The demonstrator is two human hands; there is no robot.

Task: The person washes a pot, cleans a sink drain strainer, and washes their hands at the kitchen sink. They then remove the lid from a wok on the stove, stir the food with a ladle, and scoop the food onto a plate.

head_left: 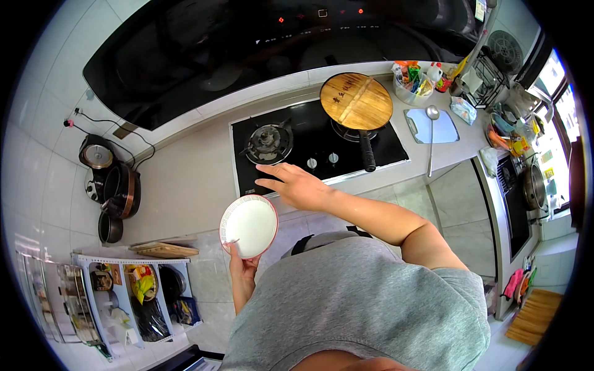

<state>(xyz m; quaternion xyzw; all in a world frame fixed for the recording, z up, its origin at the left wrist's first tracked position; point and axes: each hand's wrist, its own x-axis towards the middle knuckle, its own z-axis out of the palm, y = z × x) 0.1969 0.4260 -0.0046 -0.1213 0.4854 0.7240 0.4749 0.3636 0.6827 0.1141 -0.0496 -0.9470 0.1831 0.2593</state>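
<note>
My left hand [242,267] grips the near rim of a white bowl [252,224] with a red edge and a patterned band. The bowl is held in front of the counter, and its inside faces up at me. Over the front left of the black gas stove [291,162], my right hand [301,187] is stretched out with its fingers apart, holding nothing. On the right burner sits a pan [367,153] with a dark handle, covered by a round wooden lid [357,101]. The left burner [270,142] is bare.
A ladle [431,139] lies across a light blue board [442,127] right of the stove. Behind it stands a tub of packets [413,86]. Dark pots and appliances [114,185] line the left counter end, and a shelf rack [139,297] stands lower left.
</note>
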